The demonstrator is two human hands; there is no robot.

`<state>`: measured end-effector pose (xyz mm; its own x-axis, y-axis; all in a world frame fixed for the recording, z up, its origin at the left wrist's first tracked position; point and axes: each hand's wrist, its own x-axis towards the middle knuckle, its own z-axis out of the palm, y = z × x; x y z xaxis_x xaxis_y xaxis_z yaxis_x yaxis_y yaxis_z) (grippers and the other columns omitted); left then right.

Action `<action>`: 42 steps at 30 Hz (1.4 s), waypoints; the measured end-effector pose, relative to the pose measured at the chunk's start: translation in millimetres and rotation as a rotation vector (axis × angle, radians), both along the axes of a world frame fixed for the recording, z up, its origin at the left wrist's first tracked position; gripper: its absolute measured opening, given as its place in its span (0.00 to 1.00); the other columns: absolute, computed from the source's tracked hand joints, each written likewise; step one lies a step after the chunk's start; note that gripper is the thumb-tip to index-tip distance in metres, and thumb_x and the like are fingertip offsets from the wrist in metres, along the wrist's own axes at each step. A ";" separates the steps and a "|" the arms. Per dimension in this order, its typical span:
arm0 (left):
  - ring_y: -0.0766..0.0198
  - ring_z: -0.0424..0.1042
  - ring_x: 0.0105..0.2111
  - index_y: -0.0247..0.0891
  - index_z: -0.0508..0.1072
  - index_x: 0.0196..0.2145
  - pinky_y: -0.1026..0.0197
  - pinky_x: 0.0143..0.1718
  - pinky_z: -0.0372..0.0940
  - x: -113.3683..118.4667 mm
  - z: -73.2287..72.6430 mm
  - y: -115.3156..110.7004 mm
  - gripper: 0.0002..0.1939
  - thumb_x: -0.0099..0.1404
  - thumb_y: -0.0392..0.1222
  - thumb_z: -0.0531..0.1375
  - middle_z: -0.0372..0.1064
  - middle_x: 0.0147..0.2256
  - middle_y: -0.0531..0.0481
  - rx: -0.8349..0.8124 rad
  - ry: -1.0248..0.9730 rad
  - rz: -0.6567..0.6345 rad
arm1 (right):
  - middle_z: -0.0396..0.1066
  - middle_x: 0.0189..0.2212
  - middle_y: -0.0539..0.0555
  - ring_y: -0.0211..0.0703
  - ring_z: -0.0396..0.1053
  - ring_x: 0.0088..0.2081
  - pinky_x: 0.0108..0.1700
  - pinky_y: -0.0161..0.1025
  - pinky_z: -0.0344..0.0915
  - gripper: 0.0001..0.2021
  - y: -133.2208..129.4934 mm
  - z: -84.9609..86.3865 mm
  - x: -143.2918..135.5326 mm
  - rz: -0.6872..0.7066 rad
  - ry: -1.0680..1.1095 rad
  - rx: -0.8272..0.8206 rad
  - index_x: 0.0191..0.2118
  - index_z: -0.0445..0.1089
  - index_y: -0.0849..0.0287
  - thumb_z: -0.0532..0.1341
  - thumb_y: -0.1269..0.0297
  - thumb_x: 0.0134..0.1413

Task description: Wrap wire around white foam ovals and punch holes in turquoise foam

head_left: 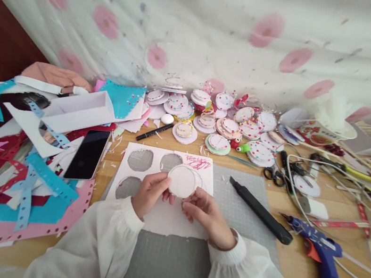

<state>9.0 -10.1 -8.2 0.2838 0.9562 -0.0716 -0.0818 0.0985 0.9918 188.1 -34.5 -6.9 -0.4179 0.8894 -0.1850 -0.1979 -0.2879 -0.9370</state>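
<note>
A round white disc (182, 181) is held up over the middle of the mat. My left hand (153, 192) pinches its left edge between thumb and fingers. At its right side, the fingers of my right hand (204, 212) are closed on a thin loop of white trimming that curves beside the disc. Beneath both hands lies a white sheet (171, 220) with round holes cut in it and red scribbles at its top right. The sheet rests on a grey cutting mat (234, 272).
A black cutter (261, 210) lies right of the sheet, near a blue glue gun (321, 254), scissors (274, 175) and cables. Decorated paper discs (217, 143) are piled behind. Paper scraps (49, 177) and a phone (88, 154) lie left.
</note>
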 end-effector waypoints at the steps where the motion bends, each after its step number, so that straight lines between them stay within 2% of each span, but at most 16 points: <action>1: 0.68 0.60 0.18 0.35 0.68 0.22 0.64 0.22 0.54 -0.4 -0.3 0.2 0.19 0.64 0.50 0.54 0.67 0.17 0.51 0.002 -0.003 0.003 | 0.65 0.26 0.48 0.34 0.60 0.25 0.27 0.33 0.59 0.11 1.4 -0.4 2.2 0.011 0.014 0.020 0.33 0.66 0.59 0.65 0.59 0.48; 5: 0.69 0.57 0.15 0.36 0.66 0.18 0.65 0.19 0.51 -1.3 -4.1 -0.1 0.18 0.61 0.49 0.55 0.64 0.13 0.52 -0.011 -0.010 -0.005 | 0.66 0.28 0.50 0.38 0.62 0.29 0.32 0.36 0.62 0.10 7.3 -2.4 9.6 -0.001 0.036 0.087 0.37 0.68 0.58 0.63 0.63 0.48; 9: 0.71 0.55 0.12 0.37 0.62 0.15 0.66 0.15 0.45 -1.3 -5.8 -1.7 0.17 0.56 0.47 0.55 0.57 0.11 0.55 -0.038 -0.006 -0.018 | 0.67 0.29 0.52 0.38 0.63 0.28 0.31 0.36 0.63 0.12 7.9 -4.7 7.7 -0.047 0.044 0.049 0.39 0.70 0.59 0.60 0.58 0.51; 16: 0.72 0.50 0.11 0.37 0.58 0.12 0.66 0.13 0.42 -3.0 -2.1 -4.8 0.18 0.54 0.46 0.56 0.49 0.11 0.58 -0.028 0.025 -0.019 | 0.67 0.25 0.49 0.36 0.62 0.24 0.27 0.35 0.62 0.12 2.2 -13.4 -5.2 -0.140 -0.092 0.118 0.32 0.72 0.57 0.63 0.54 0.51; 22: 0.69 0.57 0.18 0.36 0.63 0.17 0.66 0.19 0.51 -0.8 -4.9 -5.3 0.18 0.58 0.49 0.57 0.55 0.15 0.56 0.030 0.036 0.001 | 0.68 0.23 0.49 0.37 0.61 0.22 0.27 0.36 0.62 0.13 1.4 -15.1 -5.8 -0.279 -0.180 0.180 0.31 0.73 0.57 0.64 0.52 0.49; 27: 0.67 0.59 0.20 0.36 0.64 0.18 0.64 0.23 0.54 2.0 -0.3 -3.9 0.20 0.63 0.51 0.54 0.59 0.18 0.54 0.051 0.015 0.030 | 0.69 0.26 0.50 0.38 0.63 0.23 0.29 0.38 0.63 0.13 -0.4 -17.9 -3.7 -0.388 -0.193 0.194 0.33 0.73 0.56 0.63 0.51 0.50; 33: 0.68 0.60 0.20 0.35 0.72 0.27 0.65 0.23 0.55 2.4 0.8 -4.3 0.15 0.62 0.49 0.57 0.61 0.20 0.54 0.066 0.036 0.072 | 0.68 0.22 0.50 0.40 0.64 0.26 0.32 0.38 0.63 0.14 -2.1 -17.0 -5.0 -0.397 -0.208 0.209 0.31 0.74 0.57 0.61 0.52 0.53; 38: 0.68 0.61 0.21 0.35 0.73 0.26 0.64 0.24 0.57 1.5 -1.3 -4.4 0.14 0.62 0.48 0.57 0.64 0.22 0.52 0.141 0.090 0.076 | 0.71 0.26 0.51 0.39 0.64 0.26 0.32 0.38 0.63 0.14 -4.7 -23.2 -4.7 -0.427 -0.133 0.121 0.36 0.75 0.57 0.62 0.52 0.52; 42: 0.68 0.61 0.20 0.35 0.72 0.26 0.65 0.23 0.57 2.2 -3.1 -3.5 0.13 0.63 0.47 0.57 0.62 0.20 0.54 0.144 0.143 0.117 | 0.71 0.28 0.52 0.39 0.65 0.28 0.32 0.38 0.63 0.12 -4.1 -24.5 -4.0 -0.386 -0.101 0.090 0.35 0.75 0.57 0.63 0.54 0.53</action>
